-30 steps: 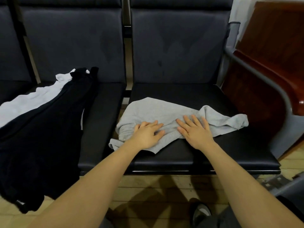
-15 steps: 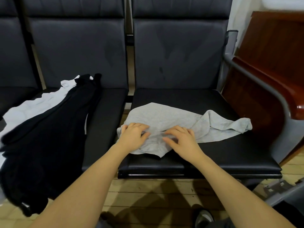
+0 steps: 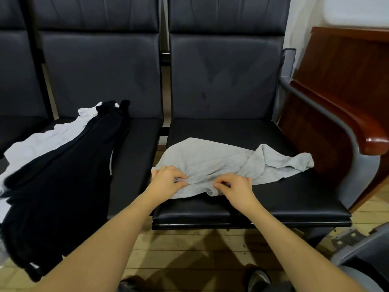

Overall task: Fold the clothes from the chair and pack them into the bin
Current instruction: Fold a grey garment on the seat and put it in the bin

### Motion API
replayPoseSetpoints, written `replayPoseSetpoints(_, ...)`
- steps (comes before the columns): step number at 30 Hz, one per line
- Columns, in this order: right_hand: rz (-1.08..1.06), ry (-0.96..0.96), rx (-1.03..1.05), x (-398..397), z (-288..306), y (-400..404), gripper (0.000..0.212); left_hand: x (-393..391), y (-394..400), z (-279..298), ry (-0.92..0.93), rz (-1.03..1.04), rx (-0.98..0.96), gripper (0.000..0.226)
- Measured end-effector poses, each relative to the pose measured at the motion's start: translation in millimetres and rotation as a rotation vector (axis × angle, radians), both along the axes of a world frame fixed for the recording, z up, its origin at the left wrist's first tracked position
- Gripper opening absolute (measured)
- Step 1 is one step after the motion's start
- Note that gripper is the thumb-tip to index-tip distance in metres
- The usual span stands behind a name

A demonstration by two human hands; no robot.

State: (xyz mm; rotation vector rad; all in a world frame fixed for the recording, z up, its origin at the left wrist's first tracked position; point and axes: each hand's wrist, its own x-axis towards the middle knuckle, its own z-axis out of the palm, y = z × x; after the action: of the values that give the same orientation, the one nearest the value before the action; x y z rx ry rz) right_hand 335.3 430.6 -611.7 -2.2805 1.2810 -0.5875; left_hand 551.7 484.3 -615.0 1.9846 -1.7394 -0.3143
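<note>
The grey garment point(image 3: 210, 159) is soft, matt knit cloth, creased. The chair seat point(image 3: 284, 199) looks like smooth black leather with a slight sheen. The armrest point(image 3: 357, 125) is glossy dark wood; the floor point(image 3: 189, 249) is matt pale wood boards.

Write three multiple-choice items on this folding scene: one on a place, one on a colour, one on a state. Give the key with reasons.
1. Where does the grey garment lie?
A. On the right-hand seat
B. On the floor
C. Over the wooden armrest

2. What colour is the garment lying on top of the white garment on the left seat?
A. Red
B. Black
C. Green

3. What are the two hands doing with the grey garment?
A. Hovering clear of it
B. Pinching its near edge
C. Lifting it high off the seat

Key: 1 A, it is spread on the right-hand seat. 2 B, the black garment overlaps the white. 3 B, the left hand and right hand each gather cloth in a curled grip.
</note>
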Motion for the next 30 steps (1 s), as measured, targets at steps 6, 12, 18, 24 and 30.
replayPoseSetpoints(6,-0.104,-0.094,-0.030,-20.2,11.3,-4.7,0.017,-17.1,-6.2,13.0,0.114,0.059,-0.111,0.026)
replayPoseSetpoints(12,-0.186,-0.441,0.092,-44.1,23.2,-15.9,0.016,-44.2,-14.5,40.4,0.313,-0.031,-0.254,0.026)
replayPoseSetpoints(18,-0.203,-0.581,0.142,-60.7,43.9,-18.4,0.022,-60.9,-23.2,57.7,0.163,-0.121,-0.345,0.035)
replayPoseSetpoints(24,-0.290,-0.087,-0.007,-63.4,22.1,-28.5,0.021,-61.6,-28.0,21.6,0.017,-0.060,-0.086,0.041)
replayPoseSetpoints(30,-0.076,0.056,-0.275,-40.6,22.9,-9.9,0.022,-38.4,-14.9,20.0,-0.035,-0.099,-0.104,0.036)
